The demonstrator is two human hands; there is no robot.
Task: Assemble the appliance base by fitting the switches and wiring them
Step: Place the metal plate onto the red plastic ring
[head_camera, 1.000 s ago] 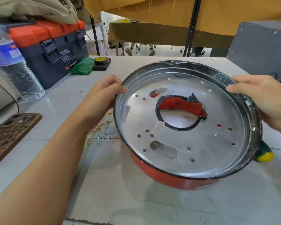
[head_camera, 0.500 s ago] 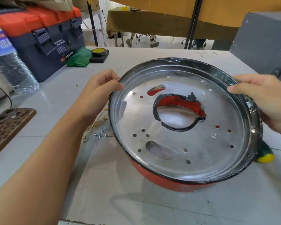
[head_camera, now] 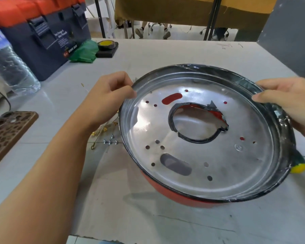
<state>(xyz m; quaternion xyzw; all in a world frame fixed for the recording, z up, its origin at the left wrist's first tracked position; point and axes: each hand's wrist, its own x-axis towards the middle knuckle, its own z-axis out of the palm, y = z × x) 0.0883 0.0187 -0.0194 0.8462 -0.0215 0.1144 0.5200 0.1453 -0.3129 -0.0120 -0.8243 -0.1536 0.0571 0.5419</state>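
A round appliance base (head_camera: 218, 161), red outside with a shiny metal plate inside and a black-taped rim, is held tilted toward me above the white table. The plate has a large central hole edged with black tape and several small holes and slots. My left hand (head_camera: 111, 95) grips the rim on the left, thumb over the edge. My right hand (head_camera: 289, 103) grips the rim on the right. Small screws (head_camera: 110, 141) and brass-coloured wire terminals (head_camera: 99, 132) lie on the table under the base's left edge. No switches are visible.
A navy and orange toolbox (head_camera: 42, 37) stands at the back left, with a green cloth (head_camera: 84, 51) and a tape roll (head_camera: 106, 45) beside it. A water bottle (head_camera: 9, 64) and a brown phone case (head_camera: 5, 131) lie left. A yellow-tipped tool handle (head_camera: 299, 166) pokes out behind the base.
Both hands have tipped the base flatter, so the central hole shows less of the red wall. The view has shifted downward and closer.
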